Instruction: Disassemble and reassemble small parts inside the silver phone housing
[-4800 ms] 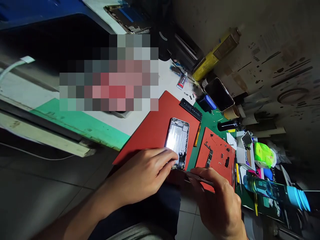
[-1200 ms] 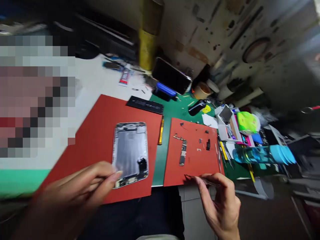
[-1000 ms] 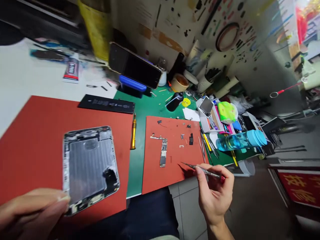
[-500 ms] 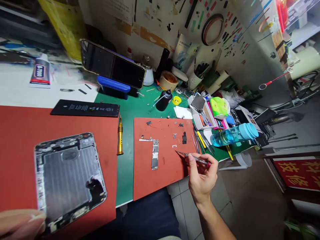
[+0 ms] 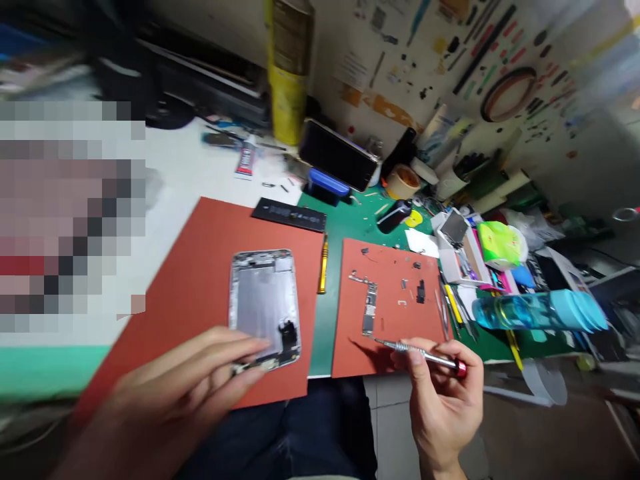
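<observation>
Over red mats | left hand pinches flat, silvery phone shell | right hand grips knurled screwdriver

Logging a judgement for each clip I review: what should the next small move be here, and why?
Probably ease the slim silver screwdriver with the red end leftward, toward the silver metal phone housing. The right hand holds the screwdriver's tip seemingly close to the lower end of the narrow L-shaped circuit board, where a slip might scratch, while the left hand grips the housing's lower edge.
</observation>
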{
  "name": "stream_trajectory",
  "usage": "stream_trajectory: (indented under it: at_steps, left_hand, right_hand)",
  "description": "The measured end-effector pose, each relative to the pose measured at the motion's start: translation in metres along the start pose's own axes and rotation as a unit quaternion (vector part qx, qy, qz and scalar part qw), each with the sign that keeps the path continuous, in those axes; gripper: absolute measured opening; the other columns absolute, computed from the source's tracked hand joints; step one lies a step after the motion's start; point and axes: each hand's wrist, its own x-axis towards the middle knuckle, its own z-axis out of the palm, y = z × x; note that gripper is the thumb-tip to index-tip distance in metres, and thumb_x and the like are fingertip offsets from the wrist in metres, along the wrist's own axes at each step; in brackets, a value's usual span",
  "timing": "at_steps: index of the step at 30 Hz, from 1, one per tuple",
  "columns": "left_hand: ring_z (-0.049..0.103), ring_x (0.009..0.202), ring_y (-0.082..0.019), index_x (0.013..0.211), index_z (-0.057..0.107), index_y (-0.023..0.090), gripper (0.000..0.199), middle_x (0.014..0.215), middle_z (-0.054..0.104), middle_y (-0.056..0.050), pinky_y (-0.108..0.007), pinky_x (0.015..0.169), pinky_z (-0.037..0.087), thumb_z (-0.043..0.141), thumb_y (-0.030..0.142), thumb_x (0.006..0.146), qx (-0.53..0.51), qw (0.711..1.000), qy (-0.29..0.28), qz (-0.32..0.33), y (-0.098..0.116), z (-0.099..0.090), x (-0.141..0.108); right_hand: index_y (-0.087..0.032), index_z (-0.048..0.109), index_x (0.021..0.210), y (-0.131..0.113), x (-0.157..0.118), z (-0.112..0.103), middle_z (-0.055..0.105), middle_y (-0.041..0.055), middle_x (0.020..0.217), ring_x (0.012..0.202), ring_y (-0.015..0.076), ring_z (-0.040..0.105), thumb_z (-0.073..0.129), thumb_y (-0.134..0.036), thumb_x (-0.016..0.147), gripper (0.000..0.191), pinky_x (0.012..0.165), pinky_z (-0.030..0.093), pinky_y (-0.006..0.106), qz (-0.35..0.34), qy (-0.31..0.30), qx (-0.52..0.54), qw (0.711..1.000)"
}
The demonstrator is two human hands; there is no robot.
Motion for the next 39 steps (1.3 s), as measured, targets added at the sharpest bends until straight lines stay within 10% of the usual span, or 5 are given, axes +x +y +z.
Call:
stream_trajectory:
  at_steps: [4, 9, 39]
  left_hand:
    - [0.060, 0.054, -0.008, 0.118, 0.080, 0.031, 0.022, 0.111, 0.080, -0.002, -0.020, 0.054, 0.054, 0.068, 0.039, 0.103, -0.048, 0.998, 0.000, 0.043, 0.024, 0.001, 0.007]
    - [0.074, 0.080, -0.012, 0.122, 0.080, 0.029, 0.022, 0.107, 0.078, -0.002, -0.021, 0.075, 0.062, 0.069, 0.025, 0.104, -0.123, 0.990, -0.024, 0.062, 0.030, -0.004, 0.008]
    - [0.074, 0.086, -0.008, 0.110, 0.079, 0.022, 0.021, 0.094, 0.075, 0.002, -0.016, 0.077, 0.055, 0.061, 0.011, 0.107, -0.167, 0.978, -0.008, 0.123, 0.028, -0.003, 0.009]
  right_hand:
    - [-0.024, 0.059, 0.112, -0.007, -0.016, 0.025, 0.085, 0.0019, 0.088, 0.065, 0.0167, 0.082, 0.079, -0.010, 0.095, 0.030, 0.063, 0.069, 0.024, 0.014, -0.110, 0.059, 0.992]
    - [-0.023, 0.057, 0.111, -0.012, -0.026, 0.049, 0.084, 0.0037, 0.085, 0.061, 0.0186, 0.081, 0.078, -0.013, 0.097, 0.027, 0.058, 0.069, 0.025, 0.033, -0.170, 0.063, 0.983]
    - [-0.025, 0.061, 0.117, -0.016, -0.036, 0.054, 0.085, 0.0043, 0.096, 0.082, 0.0185, 0.085, 0.075, -0.002, 0.094, 0.036, 0.074, 0.071, 0.026, -0.003, -0.195, 0.099, 0.976]
